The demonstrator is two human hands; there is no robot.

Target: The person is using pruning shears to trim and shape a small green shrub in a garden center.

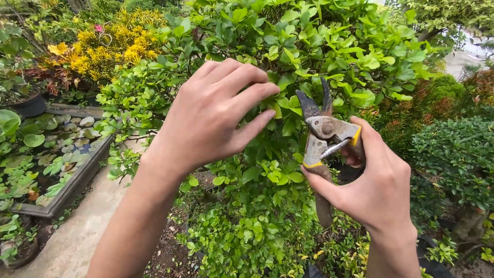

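A leafy green shrub [288, 46] fills the middle of the view. My left hand [211, 116] reaches into its foliage, fingers bent and touching the leaves; whether a twig is pinched is hidden. My right hand [373, 185] grips worn pruning shears [324, 128] with grey metal blades and yellow-edged handles. The blades point up, slightly parted, right beside my left fingertips and close to the leaves.
A rectangular pond trough [77, 177] with floating water plants lies at the left, beside a concrete path [87, 226]. Yellow-leaved plants [110, 46] grow behind it. Dark green and reddish bushes [458, 149] stand at the right. A dark pot [28, 105] sits far left.
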